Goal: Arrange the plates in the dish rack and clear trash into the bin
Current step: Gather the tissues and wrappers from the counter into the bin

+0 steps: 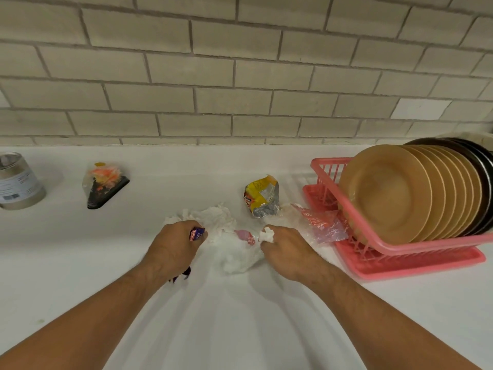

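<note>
Gripping purple wrapper [197, 233], left hand [173, 249]; right hand [285, 249] pinching white tissue [266, 235]; wrapper print illegible

Glossy tan plates [386, 193] in a pink plastic rack [400, 260], crumpled paper tissue [213, 217], matt white counter [240, 329].

Kitchen; home or shared cannot be told. Back wall [240, 76] covered in pale brick-pattern tiles with grey grout, meeting white desk [240, 316] along straight joint. Pink plastic dish rack [326, 169] on matching drip tray [440, 263] at right end of desk. Rack packed with tan plates [384, 193] standing on edge in row, dark plates [480, 166] behind them. Food litter on desk: crumpled snack wrapper [262, 198], clear wedge-shaped cake box [105, 185] with black base, crumpled paper towels [213, 217]. Metal tin [18, 182] with paper label at far left.
</note>
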